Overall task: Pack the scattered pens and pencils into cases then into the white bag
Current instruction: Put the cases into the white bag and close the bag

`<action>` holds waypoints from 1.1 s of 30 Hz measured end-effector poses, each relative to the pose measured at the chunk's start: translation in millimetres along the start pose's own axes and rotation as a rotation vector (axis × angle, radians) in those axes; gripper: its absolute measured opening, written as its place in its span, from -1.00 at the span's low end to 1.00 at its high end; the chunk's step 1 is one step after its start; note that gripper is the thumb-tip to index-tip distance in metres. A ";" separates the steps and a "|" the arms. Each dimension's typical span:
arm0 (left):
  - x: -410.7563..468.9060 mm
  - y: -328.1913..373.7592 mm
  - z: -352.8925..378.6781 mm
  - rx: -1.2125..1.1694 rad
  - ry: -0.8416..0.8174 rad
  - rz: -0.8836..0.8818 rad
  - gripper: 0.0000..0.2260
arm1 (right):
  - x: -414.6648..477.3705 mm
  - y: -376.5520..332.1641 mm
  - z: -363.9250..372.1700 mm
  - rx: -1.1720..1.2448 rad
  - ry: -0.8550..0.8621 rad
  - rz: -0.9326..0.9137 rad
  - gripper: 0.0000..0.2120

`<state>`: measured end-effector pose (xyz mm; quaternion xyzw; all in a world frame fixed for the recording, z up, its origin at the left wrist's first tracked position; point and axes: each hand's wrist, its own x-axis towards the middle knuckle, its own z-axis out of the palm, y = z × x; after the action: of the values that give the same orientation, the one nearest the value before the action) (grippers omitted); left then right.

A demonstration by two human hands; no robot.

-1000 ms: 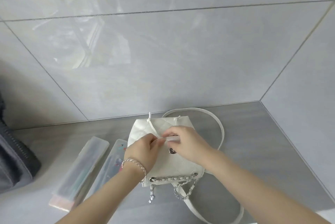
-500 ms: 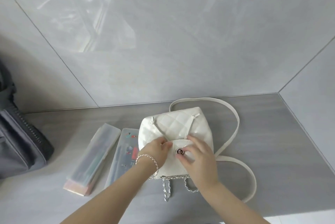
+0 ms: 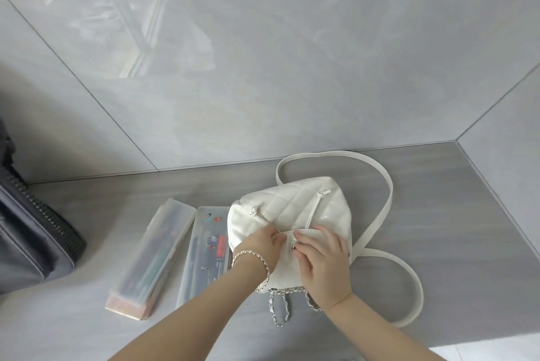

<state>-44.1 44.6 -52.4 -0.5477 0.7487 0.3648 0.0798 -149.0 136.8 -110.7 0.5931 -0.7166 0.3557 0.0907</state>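
The white bag point(image 3: 295, 208) flap is pinched by the left hand point(image 3: 260, 246) and right hand point(image 3: 321, 261) (both clenched on it), so the snap point(image 3: 294, 248) should be popped gently while the body's kept pinned flat.

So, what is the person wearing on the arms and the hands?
Both forearms are bare, with no sleeves in view. The left hand has a thin silver bead bracelet around its wrist. The right hand shows no bracelet, watch or glove, and I can make out no rings on either hand.

Dark grey zippered bag point(image 3: 29, 243) at left edge — on grey ledge point(image 3: 438, 214).
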 end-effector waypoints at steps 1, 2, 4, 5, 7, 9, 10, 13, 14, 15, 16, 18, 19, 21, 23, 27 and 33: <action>1.4 0.2 0.6 0.014 -0.008 -0.004 -0.71 | 0.4 2.8 0.9 -0.004 -0.031 -0.029 -0.66; 2.6 0.0 1.5 0.026 -0.012 -0.008 -0.70 | 0.6 4.3 1.2 -0.003 -0.068 -0.047 -0.73; 2.5 -1.8 3.2 0.041 -0.011 -0.012 -0.69 | 3.2 6.9 -1.9 0.045 -0.165 -0.030 -0.79; 1.7 -2.8 3.6 0.038 -0.007 -0.010 -0.69 | 6.7 9.3 -5.6 0.093 -0.223 -0.009 -0.79; -0.3 -5.8 3.2 0.017 0.009 0.010 -0.71 | 17.5 17.2 -14.5 0.220 -0.353 0.037 -0.77; -0.7 -9.5 2.1 -0.020 0.035 0.042 -0.76 | 30.1 24.3 -22.7 0.300 -0.463 0.068 -0.77; -1.5 -11.6 2.1 -0.041 0.042 0.053 -0.78 | 33.7 23.9 -25.3 0.310 -0.494 0.073 -0.78; -3.6 -16.2 1.5 -0.117 0.028 0.071 -0.79 | 35.5 12.1 -27.2 0.322 -0.517 0.084 -0.79; -4.4 -17.7 1.1 -0.141 0.025 0.078 -0.80 | 33.9 8.2 -27.8 0.325 -0.525 0.109 -0.79; -4.6 -19.3 0.7 -0.157 0.025 0.085 -0.80 | 32.8 5.6 -29.2 0.324 -0.538 0.132 -0.80; -5.4 -20.4 -0.2 -0.166 0.024 0.093 -0.79 | 32.2 5.0 -30.8 0.324 -0.549 0.136 -0.84; -6.6 -20.5 -1.2 -0.165 0.024 0.115 -0.79 | 31.7 5.0 -33.7 0.315 -0.558 0.128 -0.91; -6.7 -19.8 -1.6 -0.168 0.026 0.121 -0.79 | 33.0 3.8 -35.5 0.317 -0.567 0.137 -0.92; -7.7 -19.6 -1.8 -0.198 0.013 0.121 -0.79 | 34.8 1.1 -38.2 0.301 -0.571 0.150 -0.88; -8.3 -22.4 -1.7 -0.228 -0.004 0.143 -0.76 | 35.6 -5.4 -41.1 0.257 -0.539 0.131 -0.87; -12.1 -28.7 -12.5 -0.441 -0.018 0.139 -0.64 | 42.4 -15.4 -61.9 0.357 -0.606 0.288 -0.75; -29.5 -34.2 -16.6 -0.040 -0.064 0.356 -0.69 | 41.1 -20.5 -89.2 0.520 -1.191 0.416 -0.70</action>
<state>2.0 52.0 -40.8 -0.3963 0.8235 0.4051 0.0270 -167.8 158.6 -14.6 0.5400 -0.6348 0.1392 -0.5348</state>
